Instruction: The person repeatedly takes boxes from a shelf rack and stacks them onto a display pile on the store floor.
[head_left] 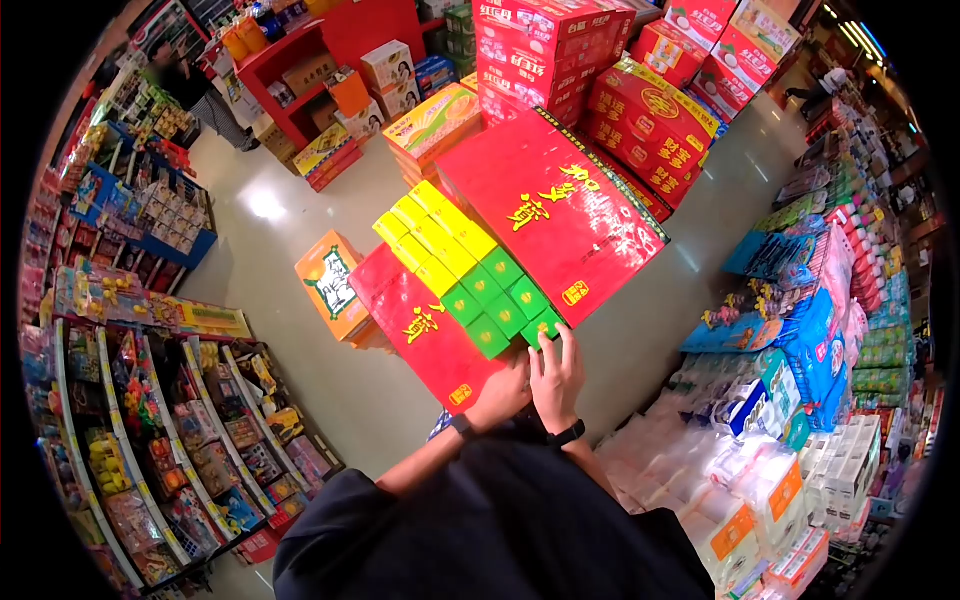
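Observation:
Small green boxes (490, 310) and yellow boxes (435, 235) stand packed in a block on a red carton (400, 325) with yellow lettering. A larger red carton (550, 205) lies beside the block on the right. My right hand (557, 372) has its fingertips on the nearest green box at the block's right corner, fingers slightly apart. Close by on the left, my left hand (507, 388) is at the near edge of the block, its fingers mostly hidden behind my right hand and the boxes.
Stacked red cartons (650, 130) rise behind the larger carton. An orange box (335, 285) stands to the left. Toy shelves (190, 440) line the lower left, and wrapped packs (720, 480) are piled at the lower right. A person (195, 90) stands at the upper left.

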